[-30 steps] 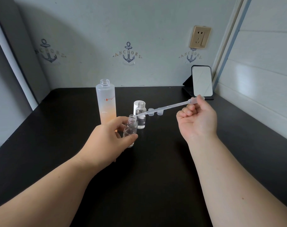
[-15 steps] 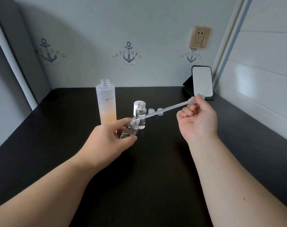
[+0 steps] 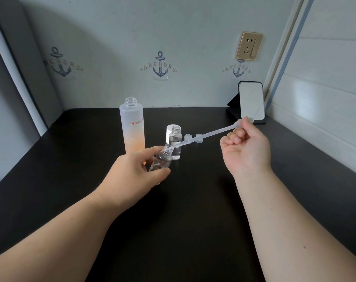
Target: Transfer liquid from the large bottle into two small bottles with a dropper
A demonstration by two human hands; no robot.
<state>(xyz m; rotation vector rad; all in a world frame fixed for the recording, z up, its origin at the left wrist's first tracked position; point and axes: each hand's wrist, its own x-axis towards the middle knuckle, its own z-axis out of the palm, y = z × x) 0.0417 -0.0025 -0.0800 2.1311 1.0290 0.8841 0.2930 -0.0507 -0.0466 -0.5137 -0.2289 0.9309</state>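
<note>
Dropper [image 3: 209, 135]: light, bendy plastic; your right hand [image 3: 247, 147] pinches bulb, tip at mouth of tilted small bottle [image 3: 161, 160]. Left hand [image 3: 136, 174] grips bottle's body above desk [image 3: 193, 200] — thin, slippery; squeeze bulb gently.

Big bottle [image 3: 134, 127] looks like frosted matt plastic, small bottles [image 3: 160, 160] are clear and glossy, dropper [image 3: 205, 136] translucent plastic, table [image 3: 193, 200] smooth matt black.

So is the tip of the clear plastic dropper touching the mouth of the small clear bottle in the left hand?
Touching. The head view shows the clear plastic dropper tip meeting the tilted small clear bottle at its mouth, with no gap visible.
</note>
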